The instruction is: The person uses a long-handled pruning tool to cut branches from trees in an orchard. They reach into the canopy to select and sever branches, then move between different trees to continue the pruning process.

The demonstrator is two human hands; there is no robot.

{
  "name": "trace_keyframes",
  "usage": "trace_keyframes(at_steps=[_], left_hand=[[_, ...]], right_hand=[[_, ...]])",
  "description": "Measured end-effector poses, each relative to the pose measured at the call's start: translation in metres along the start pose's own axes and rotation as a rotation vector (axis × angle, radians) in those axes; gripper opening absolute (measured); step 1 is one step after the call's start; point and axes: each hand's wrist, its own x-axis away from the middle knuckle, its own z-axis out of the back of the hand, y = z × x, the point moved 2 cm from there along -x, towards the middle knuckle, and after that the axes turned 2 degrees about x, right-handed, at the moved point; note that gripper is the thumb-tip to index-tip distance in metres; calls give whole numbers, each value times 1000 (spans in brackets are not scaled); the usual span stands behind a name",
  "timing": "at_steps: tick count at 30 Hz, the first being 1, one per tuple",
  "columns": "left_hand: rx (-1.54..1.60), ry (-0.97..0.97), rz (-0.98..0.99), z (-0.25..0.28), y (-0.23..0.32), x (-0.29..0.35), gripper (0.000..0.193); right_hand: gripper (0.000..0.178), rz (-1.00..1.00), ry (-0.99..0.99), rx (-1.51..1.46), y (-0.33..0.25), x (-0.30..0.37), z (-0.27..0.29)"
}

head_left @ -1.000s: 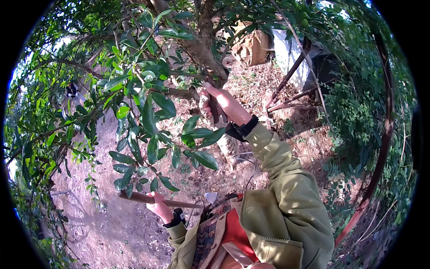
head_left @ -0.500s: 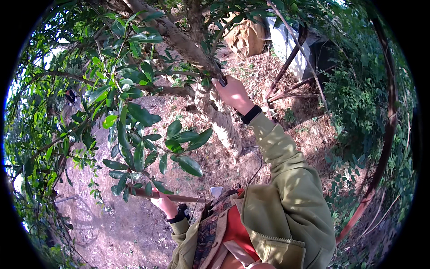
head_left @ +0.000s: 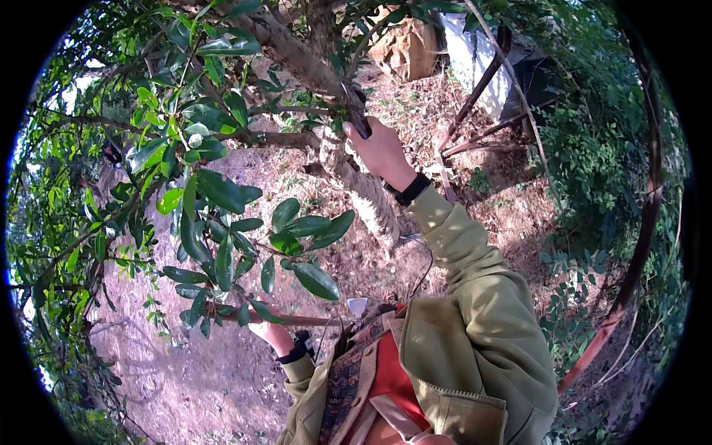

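Observation:
My right hand (head_left: 382, 153) is raised to the tree and closed around a dark-handled tool (head_left: 360, 124). The tool's far end lies against the thick, rough-barked limb (head_left: 297, 55), and I cannot make out its kind. Lower down on the left, my left hand (head_left: 271, 334) wraps round a brown wooden bar (head_left: 304, 320) that runs sideways in front of my waist. Glossy green leaves (head_left: 222, 189) hang between the two hands and hide part of the left fingers and the bar's left end.
A pale trunk (head_left: 371, 211) rises from dry, litter-covered ground. A large brown rock (head_left: 404, 48) and a white sheet-like object (head_left: 475, 67) sit at the far side. Rusty bars (head_left: 475, 89) cross there, and a long curved brown bar (head_left: 638, 245) bends along the right beside dense foliage.
The tool's end has shifted slightly up and left along the limb, and more of it shows beyond my right hand. The leaves have swayed slightly; my left hand keeps its hold.

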Motion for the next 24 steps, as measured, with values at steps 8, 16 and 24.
trace_keyframes(at_steps=[8,16,24], left_hand=[[-21,-64,-77,3,-17,-7,25],[-49,-60,25,-9,-7,-5,15],[-63,-58,95,-19,-13,0,9]], right_hand=[[55,-38,59,101,11,-7,3],[50,-1,39,87,15,1,6],[49,34,38,180,10,7,8]])
